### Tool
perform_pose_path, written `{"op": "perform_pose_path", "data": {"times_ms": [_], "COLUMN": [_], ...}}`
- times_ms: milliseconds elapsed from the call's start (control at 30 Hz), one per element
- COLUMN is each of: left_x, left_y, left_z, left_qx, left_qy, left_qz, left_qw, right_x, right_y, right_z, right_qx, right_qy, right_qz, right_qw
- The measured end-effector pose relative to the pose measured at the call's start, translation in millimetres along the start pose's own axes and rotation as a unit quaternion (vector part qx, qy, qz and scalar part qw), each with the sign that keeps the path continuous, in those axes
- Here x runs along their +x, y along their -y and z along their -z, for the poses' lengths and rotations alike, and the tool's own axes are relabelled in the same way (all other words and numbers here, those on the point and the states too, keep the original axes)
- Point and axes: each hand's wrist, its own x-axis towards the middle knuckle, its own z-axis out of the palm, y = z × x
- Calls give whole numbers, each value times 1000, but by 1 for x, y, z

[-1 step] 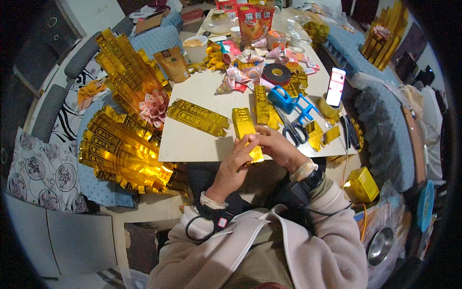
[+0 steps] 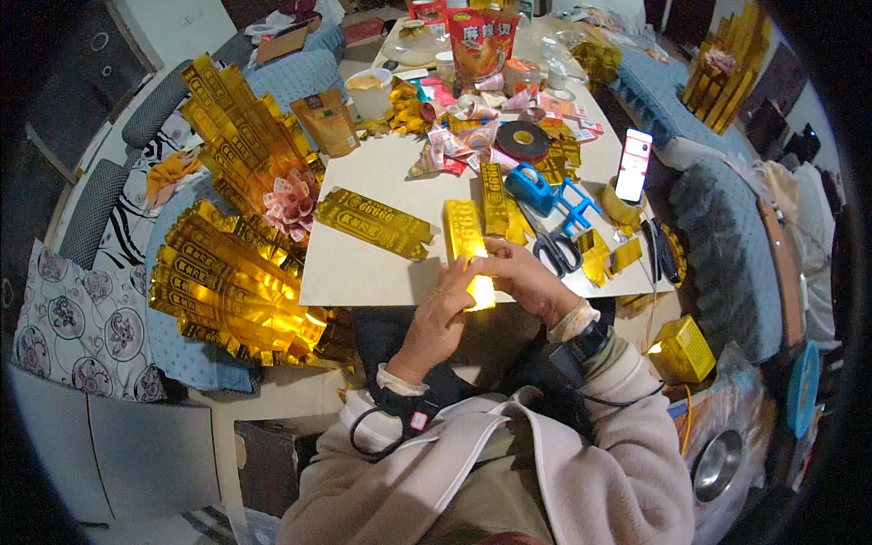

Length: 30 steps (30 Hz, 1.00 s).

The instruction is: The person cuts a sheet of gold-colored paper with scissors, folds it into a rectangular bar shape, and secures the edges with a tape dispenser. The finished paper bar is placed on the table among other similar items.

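left hand [image 2: 438,313] and right hand [image 2: 529,277]: fingers partly curled, both holding one folded gold foil bar [image 2: 464,227] at the white table's [image 2: 363,283] near edge. bar just shifted slightly rightward, shining brighter; seemingly still being adjusted. beyond: flat gold foil strip [image 2: 377,223], dark-handled scissors [image 2: 557,253].

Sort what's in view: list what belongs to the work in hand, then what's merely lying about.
Likely part of it:
- gold piece, between left hand and right hand
- flat gold strip
- scissors, close by

Seemingly just lying about:
- red pouch
- brown pouch
- white tub
- lit phone
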Motion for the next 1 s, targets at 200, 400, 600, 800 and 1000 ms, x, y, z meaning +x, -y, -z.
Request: {"op": "perform_pose_path", "data": {"times_ms": [200,400,600,800,1000], "left_x": [-5,7,9,10,11], "left_y": [11,18,27,30,27], "left_z": [16,14,7,2,3], "left_qx": [-94,-206,-249,-259,-212], "left_qy": [-90,-77,-96,-102,-107], "left_qz": [154,226,341,309,286], "left_qw": [979,949,901,909,928], "right_x": [13,23,2,-46,-57], "right_y": [-24,-59,-57,-17,-13], "right_z": [3,-1,18,109,150], "right_qx": [-125,-278,-408,-529,-564], "right_qy": [-41,-17,-79,-340,-429], "right_qz": [180,205,284,256,277], "right_qw": [975,938,864,735,649]}}
